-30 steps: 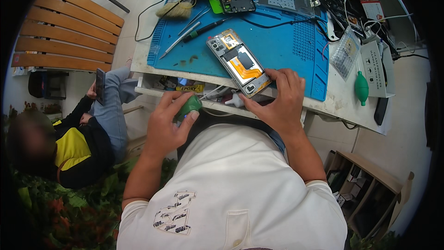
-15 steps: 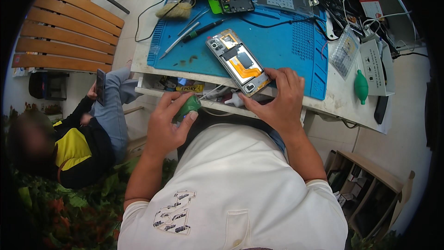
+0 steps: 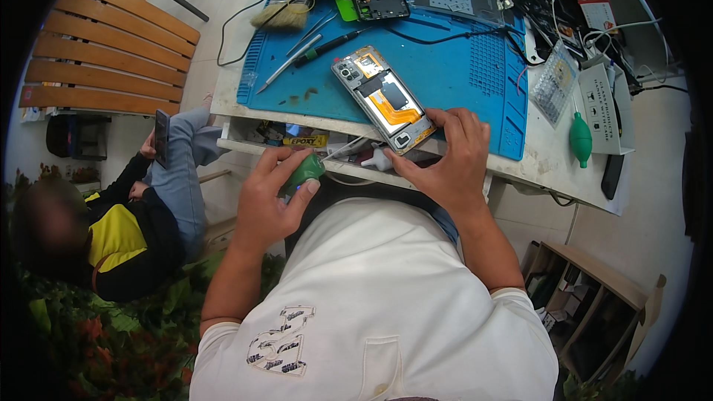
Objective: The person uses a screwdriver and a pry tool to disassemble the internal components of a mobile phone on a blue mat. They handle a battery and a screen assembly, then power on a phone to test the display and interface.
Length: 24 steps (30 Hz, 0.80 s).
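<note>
Opened phone at tabletop front edge pinned by right hand fingers; green tool clamped in left hand; a slip could tear the orange cable.

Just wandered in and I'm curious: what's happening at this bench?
A person is working on an opened phone lying on a blue mat. The right hand steadies its near end, while the left hand grips a green-handled tool at the table's edge. Tweezers and a brush lie farther back.
</note>
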Each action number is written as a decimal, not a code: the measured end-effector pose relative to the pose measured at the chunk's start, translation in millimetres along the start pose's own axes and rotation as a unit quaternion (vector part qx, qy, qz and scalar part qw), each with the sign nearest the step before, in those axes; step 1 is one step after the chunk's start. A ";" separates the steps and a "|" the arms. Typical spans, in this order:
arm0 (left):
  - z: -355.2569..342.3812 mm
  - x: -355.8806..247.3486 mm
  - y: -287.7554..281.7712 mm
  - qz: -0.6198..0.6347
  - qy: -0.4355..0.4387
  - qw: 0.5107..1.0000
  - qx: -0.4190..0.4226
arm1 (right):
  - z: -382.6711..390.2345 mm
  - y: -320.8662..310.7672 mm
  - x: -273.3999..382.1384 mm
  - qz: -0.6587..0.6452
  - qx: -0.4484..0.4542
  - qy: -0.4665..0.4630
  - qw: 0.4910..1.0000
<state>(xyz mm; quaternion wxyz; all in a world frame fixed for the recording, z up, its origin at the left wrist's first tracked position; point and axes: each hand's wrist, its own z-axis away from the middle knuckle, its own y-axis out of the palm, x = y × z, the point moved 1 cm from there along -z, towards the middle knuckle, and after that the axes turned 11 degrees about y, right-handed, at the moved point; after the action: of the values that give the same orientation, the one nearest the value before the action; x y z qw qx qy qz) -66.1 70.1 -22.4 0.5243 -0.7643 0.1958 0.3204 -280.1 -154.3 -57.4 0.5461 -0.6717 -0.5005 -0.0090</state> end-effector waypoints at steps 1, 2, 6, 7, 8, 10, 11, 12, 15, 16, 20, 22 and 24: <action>-0.1 -1.0 0.0 -0.002 -0.002 1.000 0.001 | 0.3 0.1 0.0 0.000 0.000 0.001 1.000; -0.2 -2.7 -0.4 -0.004 -0.003 1.000 0.003 | 0.6 0.2 -0.1 0.001 0.001 0.002 1.000; 0.3 -1.3 0.3 -0.009 -0.002 1.000 0.002 | 0.4 0.7 -0.9 0.002 -0.001 -0.001 1.000; 0.6 -0.7 0.7 -0.012 -0.004 1.000 0.000 | 0.6 0.8 -1.3 0.001 -0.002 -0.002 1.000; 0.9 -0.1 0.9 -0.015 -0.005 1.000 -0.001 | 0.8 0.9 -1.6 0.001 -0.002 -0.001 1.000; 0.9 1.4 0.5 -0.019 -0.007 1.000 -0.008 | 0.6 1.3 -1.9 0.000 -0.001 0.000 1.000; 0.7 2.4 0.1 -0.019 -0.008 1.000 -0.013 | 0.6 1.3 -1.6 0.000 0.000 0.001 1.000; 0.7 3.0 -0.1 -0.018 -0.008 1.000 -0.018 | 1.0 0.9 -1.3 0.000 0.001 0.002 1.000; -0.3 -0.8 -3.1 0.000 0.008 1.000 0.007 | 1.2 0.9 -1.4 0.002 0.002 0.004 1.000; 0.0 -0.7 -2.7 -0.006 0.006 1.000 0.004 | 1.0 1.1 -1.6 0.002 0.002 0.005 1.000; 1.9 2.5 -1.2 -0.023 -0.002 1.000 -0.004 | 0.3 0.9 -1.4 0.002 -0.001 0.002 1.000; 1.5 2.3 -2.1 -0.028 -0.003 1.000 0.002 | 0.1 0.5 -1.2 0.001 -0.001 0.002 1.000; 0.7 -1.1 -4.8 -0.034 -0.003 0.999 0.014 | -0.6 -1.0 -1.5 -0.011 0.005 0.008 1.000</action>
<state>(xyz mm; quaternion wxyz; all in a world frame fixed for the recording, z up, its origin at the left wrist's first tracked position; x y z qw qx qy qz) -64.0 72.5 -18.5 0.5466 -0.7618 0.1725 0.3020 -281.3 -155.9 -57.3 0.5533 -0.6632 -0.5036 -0.0182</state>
